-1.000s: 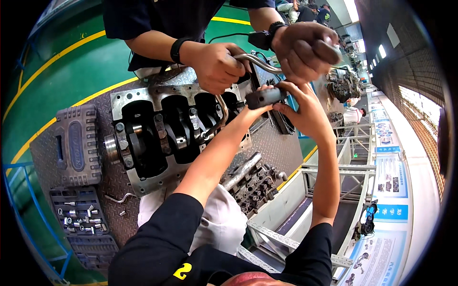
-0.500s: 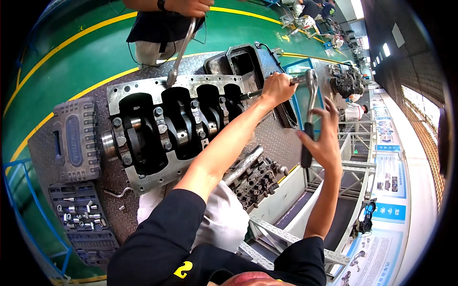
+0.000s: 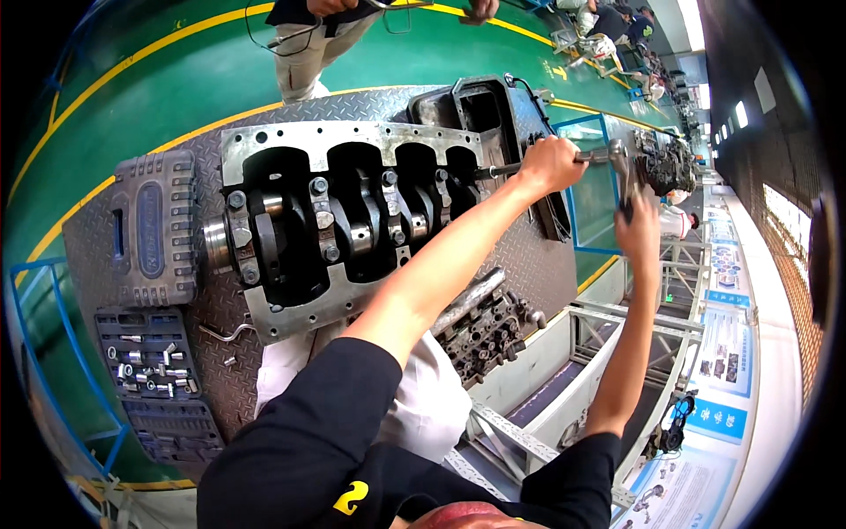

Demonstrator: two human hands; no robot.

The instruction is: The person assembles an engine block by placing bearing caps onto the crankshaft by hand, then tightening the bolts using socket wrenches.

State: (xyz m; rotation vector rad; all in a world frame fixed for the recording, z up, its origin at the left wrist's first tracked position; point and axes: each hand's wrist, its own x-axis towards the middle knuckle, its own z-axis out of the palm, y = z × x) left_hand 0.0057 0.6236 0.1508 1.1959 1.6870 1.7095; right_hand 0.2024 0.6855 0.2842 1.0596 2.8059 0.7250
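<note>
My left hand (image 3: pixel 552 165) is wrapped round a long steel extension bar (image 3: pixel 500 170) that reaches the right end of the engine block (image 3: pixel 352 137). At the bar's outer end sits the head of a ratchet wrench (image 3: pixel 619 150). My right hand (image 3: pixel 639 227) is closed round the ratchet's black handle, most of it hidden by the fingers. The block lies with its crankshaft (image 3: pixel 357 236) and bolted bearing caps (image 3: pixel 322 212) facing up. Whatever the bar's inner end fits on is too dark to make out.
A socket set case (image 3: pixel 150 370) lies unfolded at left, beside a closed grey tool case (image 3: pixel 159 229). An oil pan (image 3: pixel 480 110) rests behind the block, a cylinder head (image 3: pixel 485 335) in front. Across the table a co-worker's hand (image 3: pixel 330 7) holds a metal tool.
My right hand, open beside the ratchet handle before, has closed round it, and the handle has swung. The co-worker has lifted a long tool away from the block. The whole view has shifted slightly.
</note>
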